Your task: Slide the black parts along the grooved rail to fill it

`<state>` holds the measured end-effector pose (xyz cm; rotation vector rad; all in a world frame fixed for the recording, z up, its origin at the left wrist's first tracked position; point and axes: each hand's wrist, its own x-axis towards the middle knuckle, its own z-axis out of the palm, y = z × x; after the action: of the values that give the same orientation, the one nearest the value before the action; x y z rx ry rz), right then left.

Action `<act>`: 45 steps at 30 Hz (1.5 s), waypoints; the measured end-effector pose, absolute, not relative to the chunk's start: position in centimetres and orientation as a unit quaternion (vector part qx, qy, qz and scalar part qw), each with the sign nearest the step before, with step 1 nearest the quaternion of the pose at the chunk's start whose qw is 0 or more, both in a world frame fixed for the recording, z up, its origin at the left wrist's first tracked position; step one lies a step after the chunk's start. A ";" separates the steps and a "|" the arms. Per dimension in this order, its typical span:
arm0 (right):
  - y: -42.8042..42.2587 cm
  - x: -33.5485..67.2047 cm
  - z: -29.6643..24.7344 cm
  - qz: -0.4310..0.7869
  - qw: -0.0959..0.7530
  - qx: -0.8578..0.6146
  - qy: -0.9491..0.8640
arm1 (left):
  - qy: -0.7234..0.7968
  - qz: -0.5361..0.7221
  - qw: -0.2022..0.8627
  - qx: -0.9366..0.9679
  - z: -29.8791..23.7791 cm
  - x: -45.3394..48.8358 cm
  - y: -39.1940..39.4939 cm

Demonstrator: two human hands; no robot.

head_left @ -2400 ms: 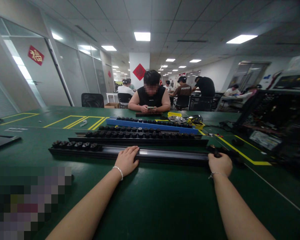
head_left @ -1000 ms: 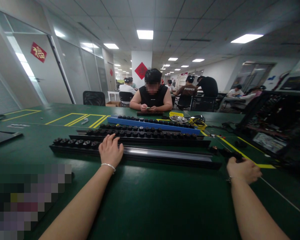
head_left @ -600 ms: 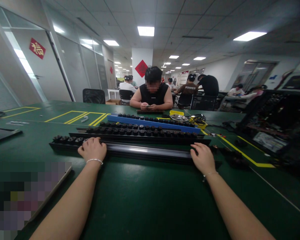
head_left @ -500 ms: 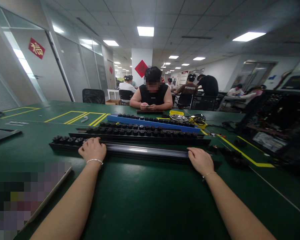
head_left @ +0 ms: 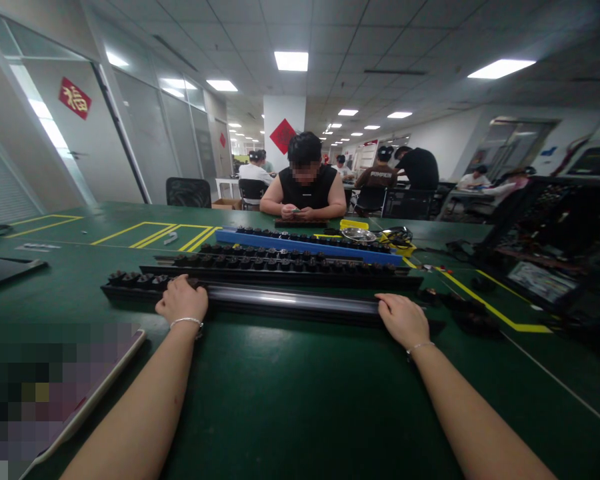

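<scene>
A long dark rail [head_left: 290, 300] with a glossy strip lies crosswise in front of me on the green table [head_left: 290, 407]. My left hand [head_left: 183, 301] is curled over it toward the left, beside a few black knob-like parts [head_left: 140, 280] seated at that end. Near the other end, my right hand [head_left: 404, 319] grips the rail with its fingers bent over the far edge. Both palms hide the spots they hold, and the fingertips are partly out of sight.
Behind the rail lie more black rails [head_left: 280, 270] bearing black parts, and a blue rail [head_left: 310, 245]. A metal dish [head_left: 359, 235] is beside yellow trays. Across the table sits a person [head_left: 305, 183]. An open equipment case [head_left: 555, 247] stands right; a pale-edged board [head_left: 100, 393] lies left.
My left hand has slid slightly left along the rail, baring a little more of the glossy strip. My right hand stays at nearly the same spot. The view has shifted slightly.
</scene>
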<state>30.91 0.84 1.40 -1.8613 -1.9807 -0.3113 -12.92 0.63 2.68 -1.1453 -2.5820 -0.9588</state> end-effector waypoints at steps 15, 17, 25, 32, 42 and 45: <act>1.1 31.2 1.2 -0.111 0.201 -0.668 -0.708 | -0.851 -0.365 0.049 -0.373 2.4 -13.9 1.1; 1.0 31.2 1.2 -0.111 0.200 -0.668 -0.708 | -0.850 -0.363 0.052 -0.378 2.3 -14.0 1.1; 0.8 31.0 1.4 -0.113 0.195 -0.667 -0.710 | -0.847 -0.357 0.053 -0.390 2.0 -14.0 1.3; 0.9 31.0 1.4 -0.111 0.197 -0.669 -0.708 | -0.846 -0.359 0.055 -0.391 1.7 -14.0 1.6; 0.8 30.8 1.5 -0.123 0.201 -0.666 -0.708 | -0.835 -0.368 0.061 -0.404 1.4 -13.9 1.8; 0.7 30.8 1.6 -0.120 0.197 -0.669 -0.706 | -0.834 -0.369 0.055 -0.407 1.6 -13.7 1.7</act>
<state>30.77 0.71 1.58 -1.8736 -1.9766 -0.3355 -13.70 1.66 1.62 -1.2344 -2.5320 -1.1202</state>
